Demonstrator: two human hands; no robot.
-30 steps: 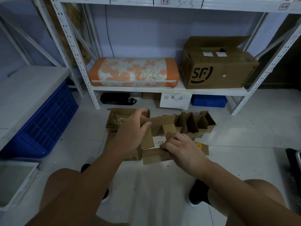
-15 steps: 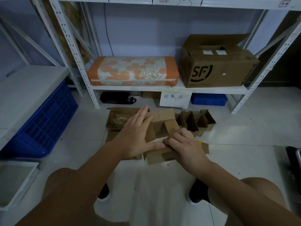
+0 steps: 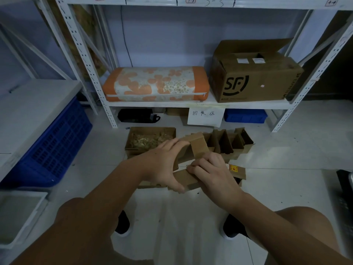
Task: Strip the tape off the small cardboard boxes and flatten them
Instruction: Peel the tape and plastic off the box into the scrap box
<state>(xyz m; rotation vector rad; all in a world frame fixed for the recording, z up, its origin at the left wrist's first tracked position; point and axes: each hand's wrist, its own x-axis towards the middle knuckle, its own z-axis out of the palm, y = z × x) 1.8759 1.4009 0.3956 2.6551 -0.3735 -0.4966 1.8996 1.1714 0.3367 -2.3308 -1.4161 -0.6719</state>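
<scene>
A person crouches over a white tiled floor (image 3: 286, 165), both hands on a small cardboard box (image 3: 188, 179) held just above the floor in front of the knees. The left hand (image 3: 164, 163) wraps the box from the left, its fingers curled over the top edge of an upright panel and its thumb pressed along the lower front flap. The right hand (image 3: 212, 171) grips the box from the right, fingers curled and bunched against the cardboard at the base of a raised flap (image 3: 199, 147) that stands tilted between the two hands. Whether any tape is pinched under those fingers cannot be told. Under and beside the box lie flattened cardboard pieces (image 3: 237, 170), one bearing a yellow and red label. Just beyond stands a row of opened small boxes (image 3: 229, 142), and to its left an open carton (image 3: 150, 139) holding a pile of crumpled yellowish scraps. Behind these rises a white metal shelf rack (image 3: 191, 104) carrying an orange floral cushion (image 3: 154, 84) and a large brown carton printed "SF" (image 3: 256, 79), with a handwritten paper sign (image 3: 205, 116) hanging from its edge. A blue plastic crate (image 3: 55, 148) stands on the left.
</scene>
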